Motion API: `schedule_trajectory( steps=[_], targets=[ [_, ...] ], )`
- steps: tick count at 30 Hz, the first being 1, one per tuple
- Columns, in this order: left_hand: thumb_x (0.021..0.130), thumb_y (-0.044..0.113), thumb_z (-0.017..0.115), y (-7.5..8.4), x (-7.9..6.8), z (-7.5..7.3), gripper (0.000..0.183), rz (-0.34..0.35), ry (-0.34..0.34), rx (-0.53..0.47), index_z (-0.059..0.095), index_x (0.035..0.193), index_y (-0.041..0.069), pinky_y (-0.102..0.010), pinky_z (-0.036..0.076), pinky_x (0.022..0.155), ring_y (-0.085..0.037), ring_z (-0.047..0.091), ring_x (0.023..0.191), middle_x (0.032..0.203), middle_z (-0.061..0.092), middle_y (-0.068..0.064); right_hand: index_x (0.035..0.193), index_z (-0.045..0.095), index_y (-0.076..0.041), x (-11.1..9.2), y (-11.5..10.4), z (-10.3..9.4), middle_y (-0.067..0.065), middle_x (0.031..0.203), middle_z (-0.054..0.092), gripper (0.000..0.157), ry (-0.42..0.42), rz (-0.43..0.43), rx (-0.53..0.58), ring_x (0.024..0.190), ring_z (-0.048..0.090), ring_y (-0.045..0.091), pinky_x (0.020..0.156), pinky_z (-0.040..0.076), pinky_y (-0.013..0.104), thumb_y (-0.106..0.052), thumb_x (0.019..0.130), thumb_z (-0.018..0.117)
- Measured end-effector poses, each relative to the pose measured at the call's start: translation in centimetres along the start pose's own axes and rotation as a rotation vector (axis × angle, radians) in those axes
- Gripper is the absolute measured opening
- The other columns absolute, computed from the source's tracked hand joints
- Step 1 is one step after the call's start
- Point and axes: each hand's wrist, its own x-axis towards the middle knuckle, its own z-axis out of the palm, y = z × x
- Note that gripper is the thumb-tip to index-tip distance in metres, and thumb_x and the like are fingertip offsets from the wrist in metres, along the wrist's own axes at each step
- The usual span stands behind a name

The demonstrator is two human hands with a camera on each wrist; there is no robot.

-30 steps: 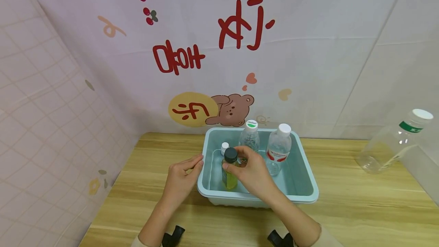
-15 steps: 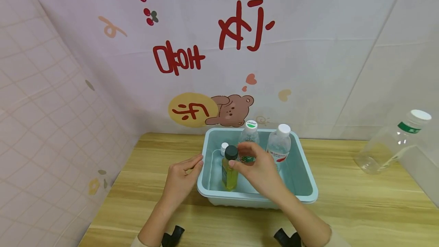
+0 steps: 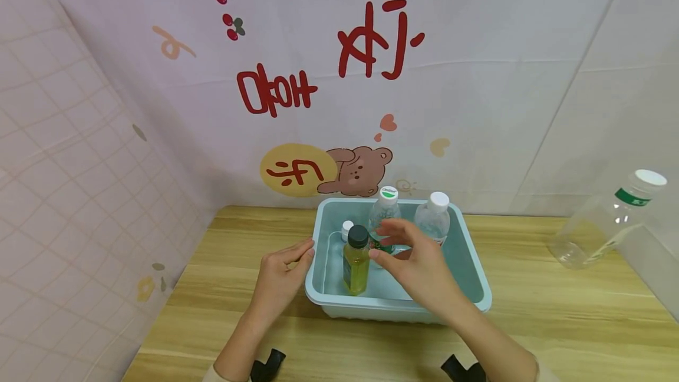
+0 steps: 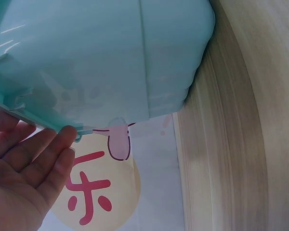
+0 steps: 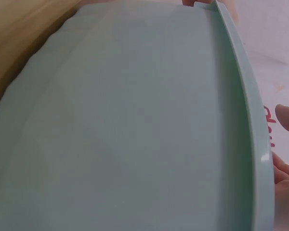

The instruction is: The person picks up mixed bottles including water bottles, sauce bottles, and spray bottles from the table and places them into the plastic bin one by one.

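Note:
My left hand (image 3: 281, 276) holds the left rim of a light-blue plastic basin (image 3: 398, 305); the left wrist view shows its fingers (image 4: 43, 159) at the rim's underside. Inside the basin, a bottle of yellow-green liquid with a dark cap (image 3: 356, 267) stands upright near the front left. My right hand (image 3: 419, 258) is over the basin, just right of that bottle, thumb and fingers spread with nothing between them. Behind the hand stand a clear bottle with a green-and-white cap (image 3: 387, 211) and a white-capped clear bottle (image 3: 434, 220), both partly covered.
A small white-capped bottle (image 3: 347, 230) sits at the basin's back left, partly hidden. On the wooden table (image 3: 536, 323), a large clear bottle (image 3: 599, 231) stands at the far right. A printed cloth wall (image 3: 477, 105) rises directly behind the table.
My right hand has let go of the yellow-green bottle and drawn away to the right. The bottle stays standing in the basin. My left hand has not moved from the rim.

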Motion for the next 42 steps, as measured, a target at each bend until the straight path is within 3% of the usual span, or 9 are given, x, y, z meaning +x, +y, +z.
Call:
schedule_trajectory(
  steps=[9, 22, 31, 34, 38, 42],
  targets=[
    [0.098, 0.012, 0.075, -0.1, -0.1, 0.1, 0.027, -0.019, -0.007, 0.003, 0.077, 0.124, 0.005, -0.044, 0.056, 0.098, -0.028, 0.068, 0.122, 0.127, 0.073, -0.01, 0.135, 0.062, -0.006, -1.2, 0.4, -2.5, 0.001, 0.121, 0.073, 0.045, 0.044, -0.069, -0.085, 0.106, 0.07, 0.02, 0.081, 0.058, 0.028, -0.011, 0.094, 0.08],
    [0.098, 0.012, 0.075, -0.3, -0.1, 0.1, 0.026, -0.014, 0.001, 0.005, 0.077, 0.123, 0.004, -0.045, 0.056, 0.098, -0.029, 0.068, 0.122, 0.127, 0.073, -0.011, 0.132, 0.064, -0.004, -2.6, 1.0, -7.1, -0.004, 0.119, 0.071, 0.043, 0.155, -0.258, -0.189, 0.102, 0.068, 0.008, 0.081, 0.054, 0.014, 0.004, 0.092, 0.077],
    [0.097, 0.011, 0.076, -0.3, 0.1, 0.0, 0.026, -0.004, 0.012, 0.004, 0.077, 0.123, 0.004, -0.043, 0.057, 0.096, -0.029, 0.068, 0.121, 0.126, 0.073, -0.012, 0.13, 0.069, -0.006, -2.6, 1.8, -11.2, -0.019, 0.122, 0.068, 0.042, 0.247, -0.269, -0.301, 0.097, 0.064, -0.006, 0.081, 0.05, 0.007, 0.005, 0.09, 0.078],
    [0.097, 0.011, 0.076, -0.3, 0.0, 0.0, 0.026, -0.014, 0.008, 0.002, 0.077, 0.123, 0.004, -0.044, 0.056, 0.097, -0.028, 0.068, 0.122, 0.126, 0.073, -0.011, 0.131, 0.069, -0.008, -2.7, 2.4, -12.4, -0.027, 0.122, 0.066, 0.042, 0.283, -0.233, -0.324, 0.099, 0.061, -0.01, 0.071, 0.051, 0.008, 0.002, 0.09, 0.078],
    [0.098, 0.012, 0.075, -0.3, 0.0, 0.0, 0.027, -0.026, 0.006, -0.005, 0.077, 0.124, 0.005, -0.044, 0.056, 0.098, -0.028, 0.068, 0.123, 0.127, 0.073, -0.01, 0.13, 0.071, -0.005, -2.8, 3.6, -13.8, -0.023, 0.123, 0.069, 0.045, 0.35, -0.275, -0.318, 0.103, 0.061, -0.007, 0.06, 0.05, 0.009, 0.006, 0.087, 0.079],
    [0.098, 0.013, 0.075, -0.3, 0.0, 0.1, 0.027, -0.034, 0.007, -0.005, 0.077, 0.124, 0.006, -0.045, 0.056, 0.099, -0.028, 0.068, 0.123, 0.127, 0.073, -0.01, 0.129, 0.07, 0.002, -2.5, 5.1, -15.0, -0.021, 0.127, 0.069, 0.049, 0.412, -0.384, -0.315, 0.108, 0.06, -0.006, 0.08, 0.048, 0.008, 0.011, 0.082, 0.079]
  ],
)
